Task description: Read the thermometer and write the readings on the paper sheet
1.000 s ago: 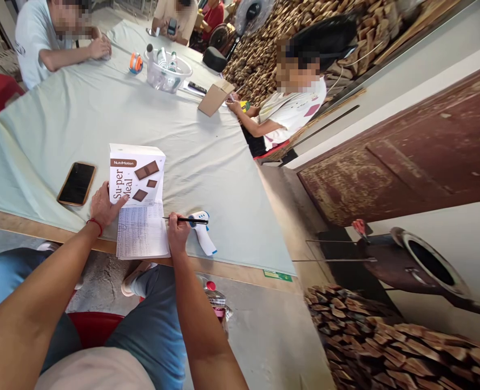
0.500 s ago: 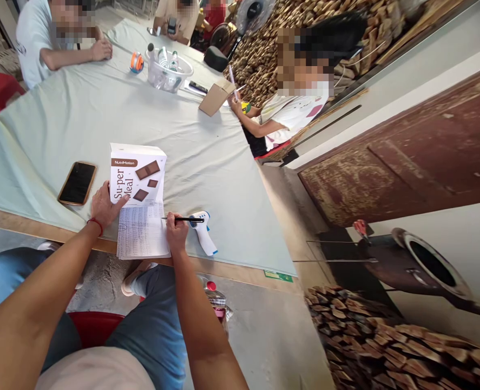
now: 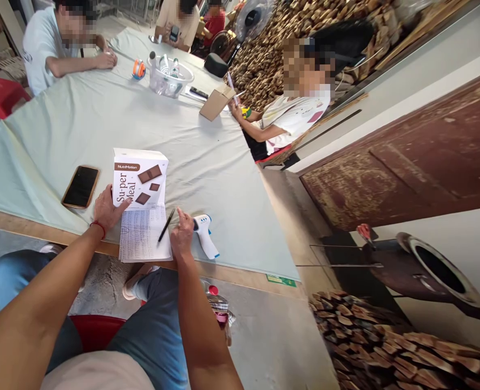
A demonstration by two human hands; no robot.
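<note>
My left hand [image 3: 109, 207] grips the lower left edge of a white box [image 3: 140, 181] printed "NutriMotion Su-per Meal", its thumb across the front. Below the box, and partly covered by it, lies a notebook page [image 3: 140, 238] filled with handwriting. A black pen [image 3: 166, 225] rests slantwise over the page's right side, apart from my palm. My right hand [image 3: 182, 234] is just right of the pen, its index finger stretched out and no object visible in it. Touching or very near its fingers is a white-and-blue infrared thermometer [image 3: 206, 238], its head partly hidden.
A phone [image 3: 80, 187] lies left of the box. Farther back are an orange tape roll [image 3: 138, 69], a clear basket [image 3: 169, 81] with bottles, and a cardboard box [image 3: 216, 103]. Several people sit around the cloth-covered table [image 3: 61, 130]. Firewood [image 3: 386, 346] is stacked at lower right.
My right hand has let go of the pen, which now lies slanted on the page instead of pointing across it. The hand's fingers have opened beside the thermometer. My left hand stays on the box.
</note>
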